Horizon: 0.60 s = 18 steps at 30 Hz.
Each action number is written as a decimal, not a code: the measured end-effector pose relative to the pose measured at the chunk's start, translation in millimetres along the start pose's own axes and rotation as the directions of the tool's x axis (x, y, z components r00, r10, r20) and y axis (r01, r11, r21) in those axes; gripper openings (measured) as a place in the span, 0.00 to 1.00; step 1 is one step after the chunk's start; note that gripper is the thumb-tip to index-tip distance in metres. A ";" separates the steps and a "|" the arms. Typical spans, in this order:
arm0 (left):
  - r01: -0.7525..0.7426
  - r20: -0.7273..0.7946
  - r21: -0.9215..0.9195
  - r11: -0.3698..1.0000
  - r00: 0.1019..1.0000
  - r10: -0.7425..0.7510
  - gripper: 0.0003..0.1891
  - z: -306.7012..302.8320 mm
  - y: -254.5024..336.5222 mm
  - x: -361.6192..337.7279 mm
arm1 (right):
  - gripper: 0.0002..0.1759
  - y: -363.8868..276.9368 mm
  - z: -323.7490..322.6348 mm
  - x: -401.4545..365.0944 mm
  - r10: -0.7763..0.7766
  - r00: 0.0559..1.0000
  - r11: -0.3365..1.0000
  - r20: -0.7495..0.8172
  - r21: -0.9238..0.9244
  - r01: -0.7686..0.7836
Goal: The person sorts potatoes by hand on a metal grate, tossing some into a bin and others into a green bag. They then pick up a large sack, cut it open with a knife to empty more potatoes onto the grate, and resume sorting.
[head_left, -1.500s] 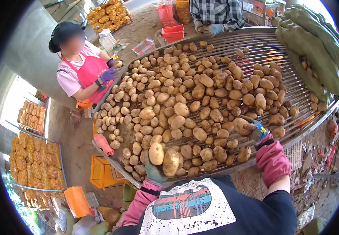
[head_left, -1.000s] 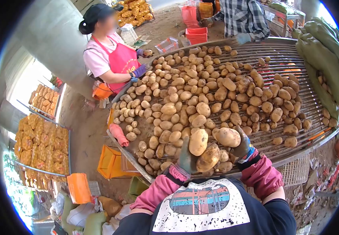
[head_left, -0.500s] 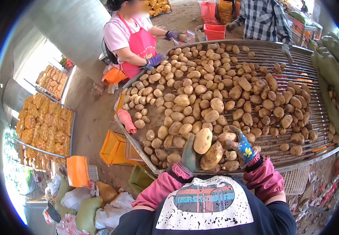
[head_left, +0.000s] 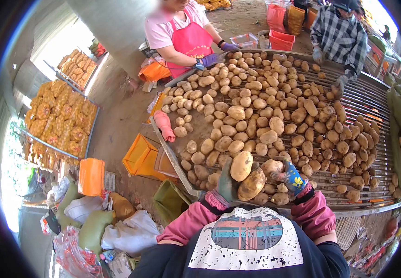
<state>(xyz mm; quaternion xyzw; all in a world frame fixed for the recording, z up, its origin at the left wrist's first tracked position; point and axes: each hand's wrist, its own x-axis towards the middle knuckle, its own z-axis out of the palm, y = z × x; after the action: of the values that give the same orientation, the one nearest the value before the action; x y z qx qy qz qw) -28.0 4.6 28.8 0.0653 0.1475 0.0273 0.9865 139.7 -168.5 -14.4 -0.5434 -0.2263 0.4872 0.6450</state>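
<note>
Near the left rim of the counter (head_left: 175,161), a pink cloth-like bundle (head_left: 164,126) lies beside small potatoes; the left forearm is best kept low and inside that rim, so that nothing is knocked off the edge.

The left hand (head_left: 226,181), gloved, is closed about the near side of a large pale potato (head_left: 241,166), with a large brown potato (head_left: 251,184) held against it; both sit between the two hands, just above the heap at the near edge of the counter. With two such bulky pieces, a deep cup of palm and fingers is called for rather than a fingertip pinch; the smooth skins may slide on each other, and the lower one could slip first.

To their right, a soiled potato (head_left: 272,167) is met by the fingers of the right hand (head_left: 294,179), in a patterned glove; the hands are apart, and whether the right one grips firmly cannot be told. The piece is best taken round its broad middle and lifted clear of its neighbours, not dragged over the slats (head_left: 374,92), where skin could be scuffed; farther right, the dense pile (head_left: 349,146) is best left undisturbed by the elbow, since round potatoes roll easily once nudged.
</note>
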 end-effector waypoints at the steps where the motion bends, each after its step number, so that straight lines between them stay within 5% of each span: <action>1: 0.000 0.020 -0.029 1.000 1.000 0.001 0.37 5.1 1.9 -6.2 | 0.46 -5.3 4.2 -0.5 0.031 0.999 0.998 0.026 0.048 -0.032; 8: -0.085 0.039 -0.071 0.994 0.995 0.088 0.34 -25.5 20.5 -32.9 | 0.40 0.5 18.7 24.8 0.096 0.976 0.989 0.197 0.094 -0.116; 10: -0.164 0.150 -0.098 0.982 0.973 0.178 0.33 -48.6 27.3 -49.6 | 0.38 14.4 32.0 37.9 0.029 0.994 0.987 0.101 0.157 -0.044; 12: -0.355 -0.049 -0.093 0.930 0.935 0.351 0.34 -85.9 30.7 -65.9 | 0.35 9.3 43.7 47.0 0.155 0.984 0.953 0.084 0.249 -0.171; 15: -0.563 -0.224 -0.002 0.826 0.806 0.549 0.35 -118.6 31.1 -117.0 | 0.31 -0.7 77.5 66.5 0.156 0.981 0.975 0.117 0.143 -0.172; 18: -0.521 -0.096 -0.119 0.845 0.853 0.513 0.41 -156.8 31.0 -186.6 | 0.29 0.7 128.6 87.4 0.100 0.953 0.994 0.285 0.017 -0.109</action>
<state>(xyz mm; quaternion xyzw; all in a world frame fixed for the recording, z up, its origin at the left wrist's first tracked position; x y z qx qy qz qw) -253.5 40.6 -61.9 0.0320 0.1521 0.3042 0.9398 70.8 -30.3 3.7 -0.4687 -0.2794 0.5971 0.5880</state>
